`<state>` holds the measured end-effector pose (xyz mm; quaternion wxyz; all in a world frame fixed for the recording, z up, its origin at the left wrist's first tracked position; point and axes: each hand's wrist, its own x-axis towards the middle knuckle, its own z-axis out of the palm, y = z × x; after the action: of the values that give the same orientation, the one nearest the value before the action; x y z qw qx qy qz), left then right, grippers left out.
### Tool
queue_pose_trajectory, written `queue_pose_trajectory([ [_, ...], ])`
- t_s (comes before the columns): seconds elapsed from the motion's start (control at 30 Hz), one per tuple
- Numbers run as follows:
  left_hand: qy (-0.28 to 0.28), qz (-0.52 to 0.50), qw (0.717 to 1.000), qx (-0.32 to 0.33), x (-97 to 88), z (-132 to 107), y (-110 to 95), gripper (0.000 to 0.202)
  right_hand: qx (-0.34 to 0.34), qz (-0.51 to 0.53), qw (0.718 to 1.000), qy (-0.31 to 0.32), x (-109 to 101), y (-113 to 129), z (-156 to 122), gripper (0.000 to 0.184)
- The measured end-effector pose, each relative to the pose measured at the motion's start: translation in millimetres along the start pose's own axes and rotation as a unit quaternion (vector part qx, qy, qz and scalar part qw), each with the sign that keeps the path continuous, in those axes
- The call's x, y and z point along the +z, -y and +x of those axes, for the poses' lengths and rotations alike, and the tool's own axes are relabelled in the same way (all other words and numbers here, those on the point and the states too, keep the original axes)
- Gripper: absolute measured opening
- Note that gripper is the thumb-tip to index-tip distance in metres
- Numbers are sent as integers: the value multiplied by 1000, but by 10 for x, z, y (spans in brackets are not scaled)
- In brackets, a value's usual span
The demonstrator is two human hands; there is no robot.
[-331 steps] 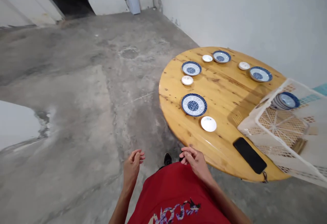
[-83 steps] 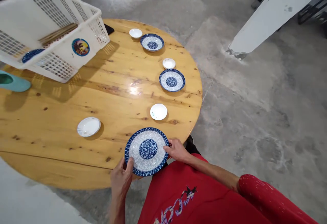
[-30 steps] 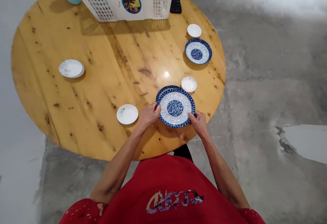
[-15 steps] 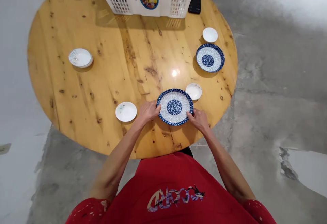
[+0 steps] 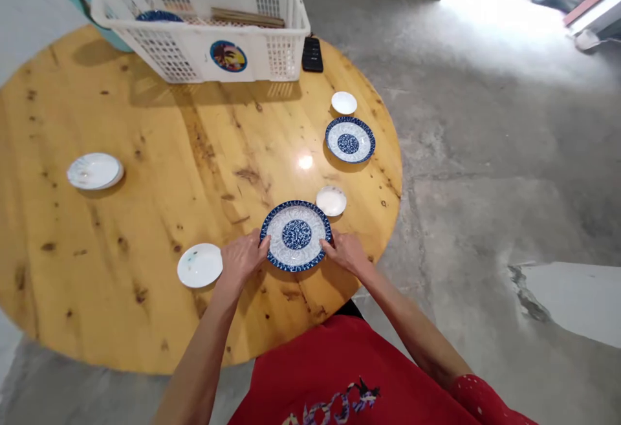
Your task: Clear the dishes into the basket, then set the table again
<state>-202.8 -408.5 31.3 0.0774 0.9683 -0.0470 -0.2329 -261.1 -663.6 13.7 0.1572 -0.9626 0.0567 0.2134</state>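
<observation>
Left hand (image 5: 244, 257) and right hand (image 5: 348, 251) both pinch the rim of one big blue and white plate (image 5: 296, 235). Each thumb lies on top of the rim, and the other fingers go under it, where I cannot see them well. So the plate is right between the two hands, and no hand is nearer than the other. It is round, so it has no long side. It is just past the person's body, near the close edge of the wooden tabletop (image 5: 145, 218). Its face looks up. I cannot tell if it sits on the tabletop or is held a bit above it.

Past the right hand, up by the plate's top right edge, is a small white dish (image 5: 331, 201). It is so close that I cannot tell if they touch. By the left hand, on its outer side, is a white dish with spots (image 5: 199, 266). The hand hides a bit of its edge. Farther up on the right is another blue plate (image 5: 350, 140), with a little white bowl (image 5: 344, 103) just behind it. Both are well apart from the hands.
</observation>
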Motion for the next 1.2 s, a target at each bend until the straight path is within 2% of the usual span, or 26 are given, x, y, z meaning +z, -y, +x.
queue_pose_trajectory([
  [0.1,-15,-32,999,9,68,40,21,47,26,127,991,-22,94,-4,5,37],
  [0.23,5,-170,984,43,170,146,40,43,18,335,941,-48,235,39,51,24],
  [0.33,-11,-246,967,66,217,154,56,40,39,400,913,-64,334,78,24,19],
  [0.43,-17,-240,968,73,265,24,73,36,66,436,895,-66,448,84,-146,19],
  [0.57,-10,-216,974,67,356,-296,49,33,78,468,878,-62,575,35,-542,22],
  [0.7,6,-225,972,71,428,-574,-141,32,87,470,875,-74,580,-128,-892,21],
  [0.8,5,-207,976,66,473,-661,-467,30,103,502,856,-64,516,-399,-1060,22],
  [0.9,7,-198,977,77,541,-674,-976,27,125,534,834,-60,392,-842,-1194,25],
  [0.97,8,-198,976,93,613,-676,-1404,26,132,531,834,-72,270,-1226,-1297,28],
  [1.2,26,-233,964,127,964,-805,-3038,27,149,470,861,-127,-285,-2722,-1802,29],
])
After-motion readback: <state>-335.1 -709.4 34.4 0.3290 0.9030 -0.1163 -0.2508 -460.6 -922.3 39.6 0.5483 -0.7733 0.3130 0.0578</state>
